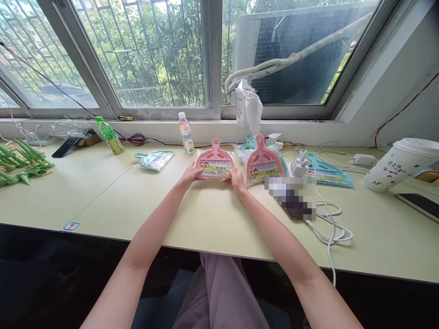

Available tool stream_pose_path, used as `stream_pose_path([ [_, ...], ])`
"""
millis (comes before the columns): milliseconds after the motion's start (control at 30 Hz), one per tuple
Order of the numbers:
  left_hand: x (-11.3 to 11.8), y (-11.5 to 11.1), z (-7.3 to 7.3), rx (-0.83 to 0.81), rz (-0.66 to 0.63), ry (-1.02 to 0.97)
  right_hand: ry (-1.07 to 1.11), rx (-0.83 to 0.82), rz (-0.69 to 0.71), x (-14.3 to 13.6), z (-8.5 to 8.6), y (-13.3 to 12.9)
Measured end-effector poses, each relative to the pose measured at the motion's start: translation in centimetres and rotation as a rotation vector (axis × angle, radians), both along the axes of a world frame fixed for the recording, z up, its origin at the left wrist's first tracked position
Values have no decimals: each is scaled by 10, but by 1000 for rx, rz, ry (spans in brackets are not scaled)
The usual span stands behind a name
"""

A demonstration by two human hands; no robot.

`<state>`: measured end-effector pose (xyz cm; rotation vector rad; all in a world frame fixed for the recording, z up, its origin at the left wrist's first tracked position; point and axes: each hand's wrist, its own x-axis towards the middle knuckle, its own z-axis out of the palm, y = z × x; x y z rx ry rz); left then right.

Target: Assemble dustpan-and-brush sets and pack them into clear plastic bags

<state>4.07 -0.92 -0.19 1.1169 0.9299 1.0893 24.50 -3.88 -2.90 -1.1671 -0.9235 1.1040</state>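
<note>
A pink mini dustpan and brush set point(216, 160) in clear wrapping is held between my two hands, low over the table or resting on it; I cannot tell which. My left hand point(190, 175) grips its lower left corner, and my right hand point(237, 180) closes on the lower right one. Just right of it lies another pink dustpan set point(263, 161), on top of blue-green ones. A blue-green dustpan set point(331, 172) rests farther right. To the left, a smaller wrapped blue-green set point(156, 160) lies flat.
Along the sill side stand a clear bottle point(185, 133) and a leaning green bottle point(109, 135). At right are a phone partly blurred out, a coiled white cable point(338, 233), a large white cup point(399, 167) and another phone point(420, 204). Green stalks point(24, 164) lie far left.
</note>
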Motion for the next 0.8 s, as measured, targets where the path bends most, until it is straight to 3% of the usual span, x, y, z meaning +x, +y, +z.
stream_pose_path([
  [167,-3,10,-5,-106,191,202,-80,-12,50,-5,6,-8],
  [300,1,10,-8,-110,257,274,-123,-38,40,-7,6,-9],
  [467,3,10,-12,-53,258,355,-171,-66,12,-8,3,-6],
  [667,1,7,-12,-13,147,430,-179,-61,31,-6,0,-2],
  [800,0,13,-13,-29,187,465,-262,-2,65,-4,-1,-2],
])
